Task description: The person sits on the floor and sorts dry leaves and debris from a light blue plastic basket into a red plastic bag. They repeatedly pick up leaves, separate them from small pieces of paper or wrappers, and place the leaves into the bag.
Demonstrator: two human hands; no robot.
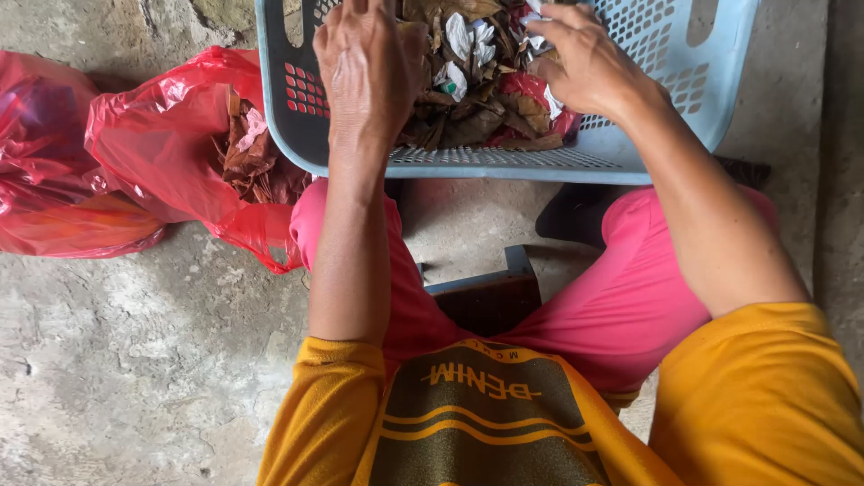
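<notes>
Inside far blue basket (504, 162): left hand (369, 67) spread flat over dry leaves (472, 117); right hand (585, 63) pinching white scraps (468, 36); red bag (171, 144) of leaves at left on floor (135, 360).

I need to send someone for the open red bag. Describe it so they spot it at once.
Start at the light blue basket on the concrete floor. Two red plastic bags lie beside it; take the nearer bag, touching the basket's corner. Unlike the other bag, its mouth gapes, showing dry brown leaves.
</notes>
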